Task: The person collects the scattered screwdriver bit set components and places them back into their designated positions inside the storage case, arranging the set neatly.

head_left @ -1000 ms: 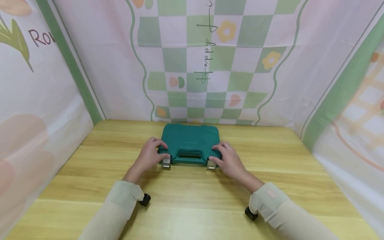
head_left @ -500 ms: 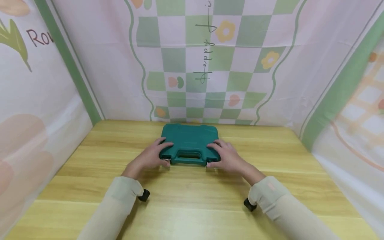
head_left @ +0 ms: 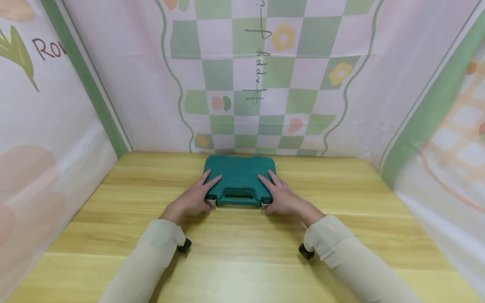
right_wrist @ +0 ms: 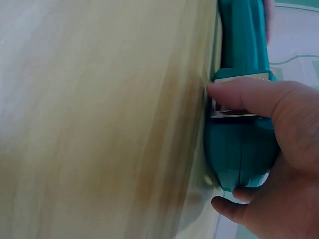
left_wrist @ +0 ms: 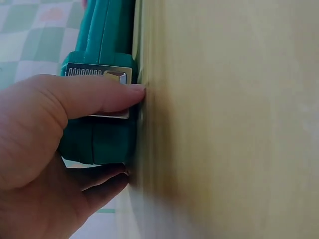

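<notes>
A teal plastic carrying case (head_left: 240, 172) lies flat near the table's back edge, lid down and handle towards me. My left hand (head_left: 193, 198) grips its front left corner, index and middle fingers spread over the lid. In the left wrist view the thumb presses across a metal latch (left_wrist: 99, 71), which lies against the case front. At the other front corner, my right hand (head_left: 282, 200) mirrors this hold. Its thumb lies over the second metal latch (right_wrist: 255, 76), partly covering it, while the lower fingers reach round the case's end. The case's contents are hidden.
The wooden table (head_left: 242, 252) stretches from the case towards me. A printed fabric sheet (head_left: 250, 84) with green checks hangs right behind it, and similar sheets stand at both sides. Each sleeve cuff carries a small black device (head_left: 184, 245).
Both metal latches stuck out at the front earlier; now they lie against the case under my thumbs. My fingers have spread further over the lid, and the thumbs have moved down.
</notes>
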`<control>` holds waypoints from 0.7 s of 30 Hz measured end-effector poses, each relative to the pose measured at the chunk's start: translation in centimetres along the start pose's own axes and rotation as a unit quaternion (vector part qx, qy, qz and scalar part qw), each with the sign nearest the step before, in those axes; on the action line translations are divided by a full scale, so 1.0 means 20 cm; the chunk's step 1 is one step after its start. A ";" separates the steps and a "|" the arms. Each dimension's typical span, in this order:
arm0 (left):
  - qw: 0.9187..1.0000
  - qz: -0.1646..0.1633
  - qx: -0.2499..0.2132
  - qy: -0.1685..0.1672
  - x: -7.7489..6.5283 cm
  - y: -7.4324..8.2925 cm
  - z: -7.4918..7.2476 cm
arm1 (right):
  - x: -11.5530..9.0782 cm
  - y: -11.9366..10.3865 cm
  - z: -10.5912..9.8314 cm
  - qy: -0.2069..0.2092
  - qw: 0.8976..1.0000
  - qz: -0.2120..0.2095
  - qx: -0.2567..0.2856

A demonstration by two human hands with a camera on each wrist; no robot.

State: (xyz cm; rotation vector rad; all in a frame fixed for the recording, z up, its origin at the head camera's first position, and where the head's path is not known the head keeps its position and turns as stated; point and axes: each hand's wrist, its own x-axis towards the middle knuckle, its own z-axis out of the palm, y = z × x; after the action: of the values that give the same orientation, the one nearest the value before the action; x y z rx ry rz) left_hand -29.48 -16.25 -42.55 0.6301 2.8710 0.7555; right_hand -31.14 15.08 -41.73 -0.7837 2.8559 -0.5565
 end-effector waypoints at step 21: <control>0.992 -0.009 0.111 0.055 0.03 0.05 -0.01 | -0.02 0.00 0.01 0.033 0.999 -0.010 0.000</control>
State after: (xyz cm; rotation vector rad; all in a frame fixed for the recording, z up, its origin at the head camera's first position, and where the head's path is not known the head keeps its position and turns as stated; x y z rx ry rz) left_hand -29.67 -15.35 -41.95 0.6023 3.0864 0.4855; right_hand -30.79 15.23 -41.88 -0.8085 2.9114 -0.5956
